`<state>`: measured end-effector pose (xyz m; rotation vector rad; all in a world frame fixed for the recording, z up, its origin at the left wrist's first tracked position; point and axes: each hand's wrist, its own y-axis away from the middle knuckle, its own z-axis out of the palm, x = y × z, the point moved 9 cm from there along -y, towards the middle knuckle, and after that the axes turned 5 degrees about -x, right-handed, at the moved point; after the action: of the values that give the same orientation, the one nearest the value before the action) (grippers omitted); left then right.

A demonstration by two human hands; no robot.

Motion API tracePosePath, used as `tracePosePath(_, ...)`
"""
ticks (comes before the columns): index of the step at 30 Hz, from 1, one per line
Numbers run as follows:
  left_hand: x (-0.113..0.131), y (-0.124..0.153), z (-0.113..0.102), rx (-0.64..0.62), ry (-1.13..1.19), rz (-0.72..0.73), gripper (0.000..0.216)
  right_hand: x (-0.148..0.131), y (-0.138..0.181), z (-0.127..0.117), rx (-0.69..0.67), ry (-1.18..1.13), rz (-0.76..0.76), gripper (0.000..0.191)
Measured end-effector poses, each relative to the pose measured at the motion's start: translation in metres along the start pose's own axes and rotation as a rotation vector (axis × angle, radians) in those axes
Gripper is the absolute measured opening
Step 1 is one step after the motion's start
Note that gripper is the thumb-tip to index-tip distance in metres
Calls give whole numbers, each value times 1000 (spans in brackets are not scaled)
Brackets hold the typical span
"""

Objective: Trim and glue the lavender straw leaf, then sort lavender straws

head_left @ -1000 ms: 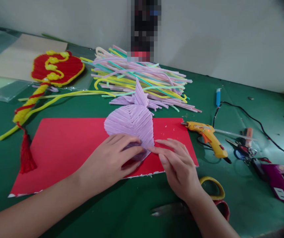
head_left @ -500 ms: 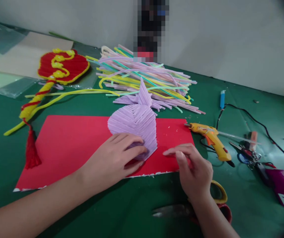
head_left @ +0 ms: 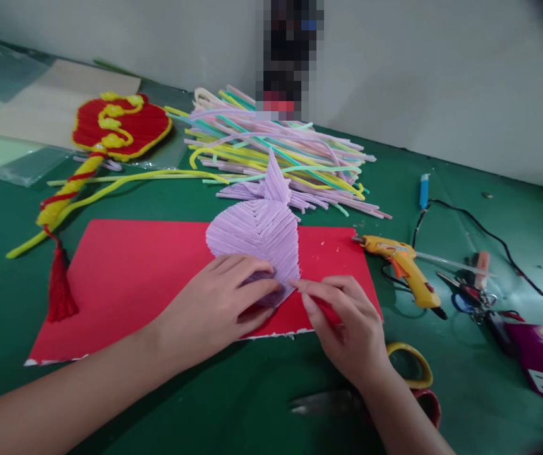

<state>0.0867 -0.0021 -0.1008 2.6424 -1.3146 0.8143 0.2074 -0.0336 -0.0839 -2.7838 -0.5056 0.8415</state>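
A flat, lilac, leaf-shaped piece made of fuzzy stems side by side lies on a red sheet. It narrows upward to a pointed lilac piece. My left hand rests over its lower left part, fingers apart and lying across it; part of the surface beneath is hidden. At its lower right edge, my right hand touches with the index fingertip. The thumb is a little below, and I see nothing held between them. Scissors lie partly under the right forearm.
Behind is a pile of coloured pipe cleaners. On the left lies a red and yellow fan with a tassel. A yellow glue gun, keys and a purple object are on the right. A black cord crosses the table.
My right hand has moved left from the red sheet to the lilac piece's lower right edge, uncovering more of the scissors' handles. My left hand has stayed in place.
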Motion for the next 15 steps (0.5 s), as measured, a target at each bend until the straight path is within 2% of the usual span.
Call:
tracePosePath(8, 0, 0, 0, -5, 10, 2, 18, -1, -2, -4, -7, -51, 0, 23)
tracePosePath(15, 0, 1, 0, -7, 5, 6, 18, 3, -4, -1, -22, -62, 67, 20)
